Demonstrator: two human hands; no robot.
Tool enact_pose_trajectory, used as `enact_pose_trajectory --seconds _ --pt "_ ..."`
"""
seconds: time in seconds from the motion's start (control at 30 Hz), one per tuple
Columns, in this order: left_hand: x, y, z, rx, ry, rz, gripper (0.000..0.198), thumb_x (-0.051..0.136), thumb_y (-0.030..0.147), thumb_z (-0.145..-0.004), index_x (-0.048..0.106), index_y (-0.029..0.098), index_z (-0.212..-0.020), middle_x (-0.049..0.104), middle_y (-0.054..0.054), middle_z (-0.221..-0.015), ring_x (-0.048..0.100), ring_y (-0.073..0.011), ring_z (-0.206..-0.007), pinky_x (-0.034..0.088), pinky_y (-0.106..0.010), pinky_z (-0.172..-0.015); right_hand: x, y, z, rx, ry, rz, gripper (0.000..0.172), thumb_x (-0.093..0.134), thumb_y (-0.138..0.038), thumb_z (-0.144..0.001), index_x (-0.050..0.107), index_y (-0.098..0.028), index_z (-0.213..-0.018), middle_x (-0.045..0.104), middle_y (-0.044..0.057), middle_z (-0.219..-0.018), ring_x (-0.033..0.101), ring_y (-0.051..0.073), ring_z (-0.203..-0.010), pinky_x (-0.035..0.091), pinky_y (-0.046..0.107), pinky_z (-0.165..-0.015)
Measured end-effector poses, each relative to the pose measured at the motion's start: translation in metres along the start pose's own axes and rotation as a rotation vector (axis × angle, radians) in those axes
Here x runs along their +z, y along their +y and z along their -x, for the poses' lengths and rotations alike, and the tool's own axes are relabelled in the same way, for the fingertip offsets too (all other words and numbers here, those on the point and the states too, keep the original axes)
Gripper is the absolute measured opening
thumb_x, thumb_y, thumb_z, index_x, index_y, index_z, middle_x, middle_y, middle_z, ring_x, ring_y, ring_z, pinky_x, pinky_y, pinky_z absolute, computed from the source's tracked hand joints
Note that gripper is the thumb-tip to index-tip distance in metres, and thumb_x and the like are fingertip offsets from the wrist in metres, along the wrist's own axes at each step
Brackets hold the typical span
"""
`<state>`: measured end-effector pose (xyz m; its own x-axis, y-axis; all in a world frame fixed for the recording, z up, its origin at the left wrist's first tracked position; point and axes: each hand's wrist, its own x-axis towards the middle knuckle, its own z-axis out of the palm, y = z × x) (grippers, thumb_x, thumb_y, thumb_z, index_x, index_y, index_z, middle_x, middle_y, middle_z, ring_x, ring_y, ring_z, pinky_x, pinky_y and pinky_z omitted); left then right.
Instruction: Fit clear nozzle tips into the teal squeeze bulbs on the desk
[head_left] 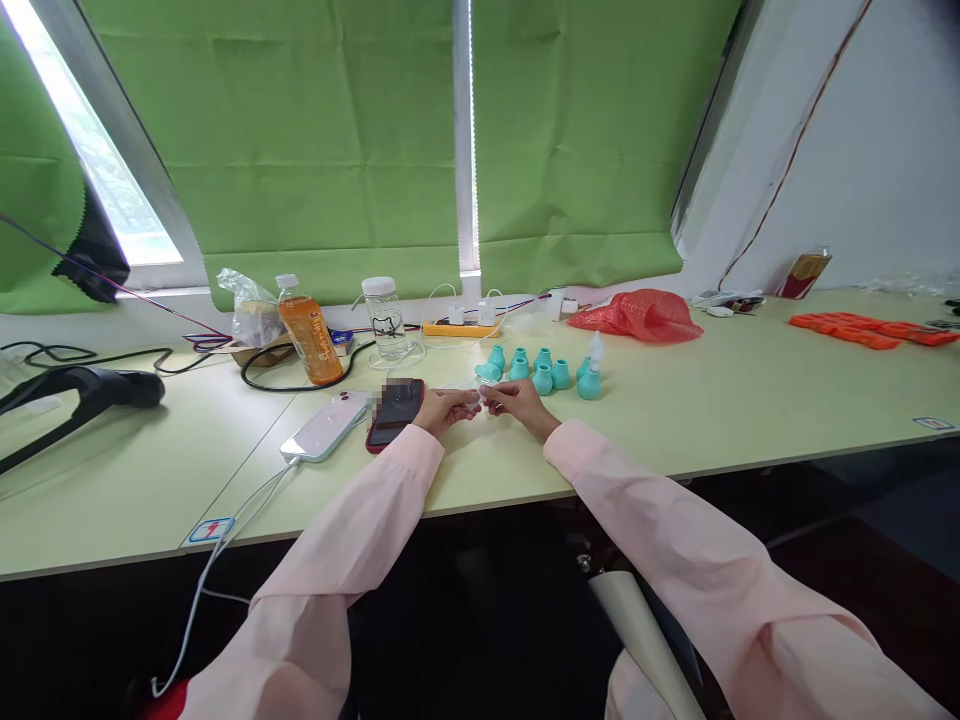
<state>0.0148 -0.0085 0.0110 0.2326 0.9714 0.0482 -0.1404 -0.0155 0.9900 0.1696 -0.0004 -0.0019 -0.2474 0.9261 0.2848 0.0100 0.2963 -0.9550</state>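
My left hand [444, 410] and my right hand [521, 402] meet above the table, fingertips pinched together on a small clear plastic piece [479, 397]. Fingers hide most of it, so its exact kind does not show. Just beyond my right hand stand several teal rubber bulbs [543, 380] in a loose group. One teal bulb [589, 384] at the group's right side has a translucent nozzle [596, 348] pointing up from it. A teal piece [488, 372] lies on its side at the group's left. Some clear plastic lies under and behind my fingers.
Left of my hands lie a dark phone [396, 412] and a white phone [326, 428] with a cable. Behind stand an orange drink bottle [309, 335], a clear jar [387, 325] and a yellow power strip [459, 329]. A red plastic bag [637, 316] and orange parts [862, 330] sit rightward.
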Motion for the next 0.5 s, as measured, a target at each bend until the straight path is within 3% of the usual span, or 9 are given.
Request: enact_pose_trajectory --seconds 0.27,0.4,0.5 --pt "0.004 -0.005 0.009 0.037 0.04 -0.1 0.033 0.071 0.023 -0.049 0.064 0.006 -0.076 0.063 -0.007 -0.063 0.058 -0.013 -0.058 0.049 -0.028 -0.059 -0.005 0.003 -0.005 -0.135 -0.025 0.381 0.041 0.04 -0.046 -0.077 0.06 -0.012 -0.087 0.061 0.005 -0.072 0.055 0.011 -0.055 0.046 0.026 -0.054" --pt "0.005 -0.009 0.022 0.084 0.097 -0.282 0.041 0.069 0.029 -0.052 0.063 0.005 -0.085 0.06 -0.004 -0.054 0.05 -0.0089 -0.043 0.045 -0.026 -0.048 -0.018 0.005 -0.006 -0.216 -0.039 0.687 0.028 0.051 -0.029 -0.072 0.06 -0.015 -0.094 0.058 0.007 -0.089 0.055 0.016 -0.072 0.043 0.03 -0.068" --pt "0.001 -0.01 0.032 0.148 0.136 -0.436 0.045 0.065 0.029 -0.057 0.06 0.01 -0.098 0.055 0.002 -0.05 0.046 -0.0074 -0.04 0.041 -0.023 -0.046 -0.031 0.005 -0.005 -0.236 -0.119 0.887 0.03 0.054 -0.018 -0.067 0.06 -0.018 -0.097 0.057 0.008 -0.095 0.052 0.019 -0.085 0.038 0.03 -0.074"
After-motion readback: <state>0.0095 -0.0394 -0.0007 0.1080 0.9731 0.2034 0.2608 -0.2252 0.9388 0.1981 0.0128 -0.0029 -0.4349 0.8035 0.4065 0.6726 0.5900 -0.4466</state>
